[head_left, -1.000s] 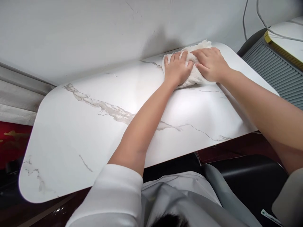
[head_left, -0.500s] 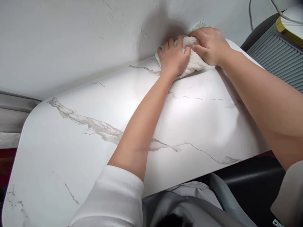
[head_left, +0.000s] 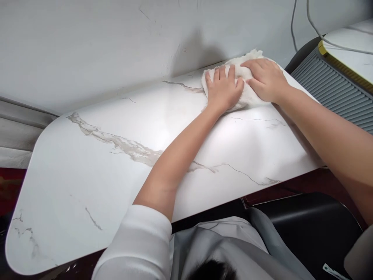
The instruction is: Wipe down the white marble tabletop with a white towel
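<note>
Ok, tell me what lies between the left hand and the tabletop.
A white cloth lies between the left hand and the marbled tabletop; the head view shows it.

Both arms stretch forward, the left arm (head_left: 177, 155) nearly straight, the right arm (head_left: 323, 124) slanting in from the side. The left hand (head_left: 224, 91) lies palm down, fingers (head_left: 222, 73) spread; the right hand (head_left: 269, 79) angles inward, just beside it.

The left hand (head_left: 224, 91) and right hand (head_left: 268, 79) partly hide the cloth (head_left: 248, 95), and the ribbed panel (head_left: 329, 87) is cropped.
</note>
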### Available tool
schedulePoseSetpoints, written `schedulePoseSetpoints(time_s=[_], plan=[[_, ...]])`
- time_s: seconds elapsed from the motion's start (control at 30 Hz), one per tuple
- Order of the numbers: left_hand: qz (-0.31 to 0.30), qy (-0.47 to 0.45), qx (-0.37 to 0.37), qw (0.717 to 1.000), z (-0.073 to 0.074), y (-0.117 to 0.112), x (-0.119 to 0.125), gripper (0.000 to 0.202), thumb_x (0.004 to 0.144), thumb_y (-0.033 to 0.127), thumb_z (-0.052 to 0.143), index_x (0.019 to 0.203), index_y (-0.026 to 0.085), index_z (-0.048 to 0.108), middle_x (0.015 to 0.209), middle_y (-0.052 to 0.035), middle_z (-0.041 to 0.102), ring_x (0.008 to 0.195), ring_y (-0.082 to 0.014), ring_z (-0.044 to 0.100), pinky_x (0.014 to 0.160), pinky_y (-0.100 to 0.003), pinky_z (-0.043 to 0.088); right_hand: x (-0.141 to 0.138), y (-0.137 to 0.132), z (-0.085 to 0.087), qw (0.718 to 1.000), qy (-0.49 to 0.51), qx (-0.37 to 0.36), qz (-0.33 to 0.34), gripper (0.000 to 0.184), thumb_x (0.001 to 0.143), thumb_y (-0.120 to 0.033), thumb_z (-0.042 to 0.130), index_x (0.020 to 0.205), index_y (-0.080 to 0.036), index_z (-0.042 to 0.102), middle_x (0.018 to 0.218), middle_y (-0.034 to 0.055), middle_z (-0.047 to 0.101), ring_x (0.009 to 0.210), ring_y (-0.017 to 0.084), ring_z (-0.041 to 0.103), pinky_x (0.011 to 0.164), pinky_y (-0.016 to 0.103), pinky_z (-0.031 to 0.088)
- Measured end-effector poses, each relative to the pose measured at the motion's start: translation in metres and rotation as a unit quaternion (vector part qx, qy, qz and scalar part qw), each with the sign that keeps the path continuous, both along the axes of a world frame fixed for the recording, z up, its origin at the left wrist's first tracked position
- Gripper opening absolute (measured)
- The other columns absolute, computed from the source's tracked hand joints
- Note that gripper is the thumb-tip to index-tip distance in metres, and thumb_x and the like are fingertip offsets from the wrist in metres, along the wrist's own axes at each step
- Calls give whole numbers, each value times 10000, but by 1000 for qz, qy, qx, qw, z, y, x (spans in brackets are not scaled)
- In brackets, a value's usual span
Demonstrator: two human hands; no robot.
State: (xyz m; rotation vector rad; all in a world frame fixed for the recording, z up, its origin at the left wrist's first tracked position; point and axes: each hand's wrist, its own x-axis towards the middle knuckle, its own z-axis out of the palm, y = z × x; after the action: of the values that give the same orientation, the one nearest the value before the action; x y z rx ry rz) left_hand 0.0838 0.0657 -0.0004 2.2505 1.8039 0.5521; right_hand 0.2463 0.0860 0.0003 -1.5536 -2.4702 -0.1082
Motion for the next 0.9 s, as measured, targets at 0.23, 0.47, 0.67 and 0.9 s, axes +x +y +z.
schedulePoseSetpoints(time_s=[0.23, 0.47, 0.67, 0.9], plan=[[-31, 46, 13, 998, 4, -80, 17, 547, 1012, 354, 288, 1520, 159, 348, 1580, -79, 358, 1490, -254, 238, 1243, -519, 93, 23, -85, -2, 999, 42, 21, 27, 516, 906, -316, 348, 1375, -130, 456, 1433, 136, 481, 1340, 302, 413, 1134, 519, 297], [-53, 59, 35, 996, 2, -158, 29, 568, 1021, 393, 297, 1512, 115, 361, 1571, -156, 361, 1480, -301, 262, 1227, -569, 119, 41, -162, -1, 997, 56, 25, 37, 512, 928, -438, 289, 1352, -215, 472, 1413, 102, 514, 1328, 318, 459, 1118, 580, 322], [-70, 40, 74, 994, -2, -199, 35, 569, 1012, 398, 328, 1485, 88, 392, 1527, -192, 412, 1453, -324, 301, 1207, -592, 166, 58, -204, 1, 998, 46, 5, 44, 479, 969, -457, 272, 1391, -279, 409, 1453, 88, 477, 1365, 312, 430, 1142, 572, 322], [-92, 40, 64, 993, 1, -214, 55, 573, 1005, 435, 316, 1475, 121, 410, 1513, -176, 432, 1422, -312, 344, 1173, -579, 257, 86, -217, -2, 998, 46, -3, 46, 405, 951, -387, 302, 1346, -340, 375, 1420, 74, 494, 1432, 292, 348, 1211, 537, 278]])
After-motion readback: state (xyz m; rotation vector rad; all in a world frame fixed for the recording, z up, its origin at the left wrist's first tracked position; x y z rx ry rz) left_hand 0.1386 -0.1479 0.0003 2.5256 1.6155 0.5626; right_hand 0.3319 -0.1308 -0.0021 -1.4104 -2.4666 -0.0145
